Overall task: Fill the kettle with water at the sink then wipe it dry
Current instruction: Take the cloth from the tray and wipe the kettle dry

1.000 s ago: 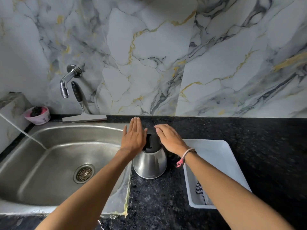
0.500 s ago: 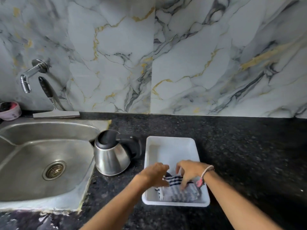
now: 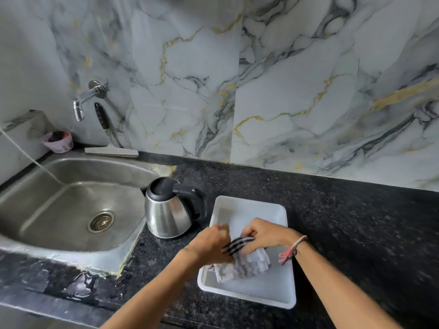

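A steel kettle [image 3: 167, 216] with a black lid and handle stands upright on the dark counter, at the right rim of the sink [image 3: 71, 210]. To its right lies a white tray [image 3: 249, 205]. Over the tray's near half, a striped grey-and-black cloth [image 3: 247, 262] is gripped by both hands: my left hand [image 3: 211, 243] holds its left end and my right hand [image 3: 266, 236] holds its top. The cloth is partly lifted and bunched. Both hands are apart from the kettle.
A wall tap [image 3: 88, 96] sticks out above the sink's back edge. A squeegee [image 3: 109, 138] leans on the marble wall beside it. A small pink bowl [image 3: 58, 141] sits at the back left corner. Dark counter [image 3: 344, 222] stretches right of the tray.
My hands left the kettle's lid, moved right to the tray and took hold of the cloth. Since half a second ago the cloth has been raised and bunched. The view has shifted.
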Action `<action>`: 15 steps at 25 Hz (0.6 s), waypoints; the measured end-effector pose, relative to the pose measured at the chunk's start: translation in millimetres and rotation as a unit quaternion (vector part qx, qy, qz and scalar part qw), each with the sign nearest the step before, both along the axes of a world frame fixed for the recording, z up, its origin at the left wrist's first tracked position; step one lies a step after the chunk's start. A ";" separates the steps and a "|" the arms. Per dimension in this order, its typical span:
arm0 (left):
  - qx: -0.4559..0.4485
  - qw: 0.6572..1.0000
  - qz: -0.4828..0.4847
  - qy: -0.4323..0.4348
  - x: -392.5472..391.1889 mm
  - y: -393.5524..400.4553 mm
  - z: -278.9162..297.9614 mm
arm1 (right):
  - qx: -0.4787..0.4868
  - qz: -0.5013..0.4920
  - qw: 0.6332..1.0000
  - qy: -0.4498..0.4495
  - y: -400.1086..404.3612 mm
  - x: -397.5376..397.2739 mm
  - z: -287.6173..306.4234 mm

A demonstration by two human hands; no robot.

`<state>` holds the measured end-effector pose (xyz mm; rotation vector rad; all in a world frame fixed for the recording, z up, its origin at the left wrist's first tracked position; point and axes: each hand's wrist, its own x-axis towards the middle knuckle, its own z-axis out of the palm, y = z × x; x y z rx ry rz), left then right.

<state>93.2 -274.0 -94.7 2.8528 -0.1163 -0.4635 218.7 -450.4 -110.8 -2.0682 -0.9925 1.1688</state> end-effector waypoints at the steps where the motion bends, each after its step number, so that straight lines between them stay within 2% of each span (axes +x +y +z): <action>1: -0.024 0.999 0.019 -0.016 -2.5 12.4 16.2 | 0.027 0.000 1.000 -0.002 10.3 3.8 16.2; 5: -0.147 0.979 0.075 -0.117 -37.5 83.4 70.9 | 0.119 0.004 0.993 0.006 70.4 -1.9 76.1; 8: -0.094 0.972 0.113 -0.182 -83.7 137.0 73.0 | 0.143 0.044 0.988 -0.034 139.9 -36.5 86.7; 10: -0.040 0.941 0.205 -0.265 -112.9 170.2 54.5 | 0.151 0.043 0.984 -0.089 184.4 -55.8 83.8; 11: -0.019 0.918 0.267 -0.294 -124.2 183.7 42.9 | 0.163 0.028 0.977 -0.137 204.4 -58.6 82.7; 13: 0.012 0.881 0.369 -0.297 -134.8 198.5 15.9 | 0.169 -0.013 0.931 -0.323 238.7 -50.1 80.6; 14: 0.018 0.872 0.397 -0.287 -132.8 202.3 1.1 | 0.138 -0.022 0.897 -0.419 251.9 -42.7 79.5; 15: -0.001 0.867 0.412 -0.280 -127.6 203.6 -12.7 | 0.094 -0.021 0.878 -0.469 262.5 -34.2 75.5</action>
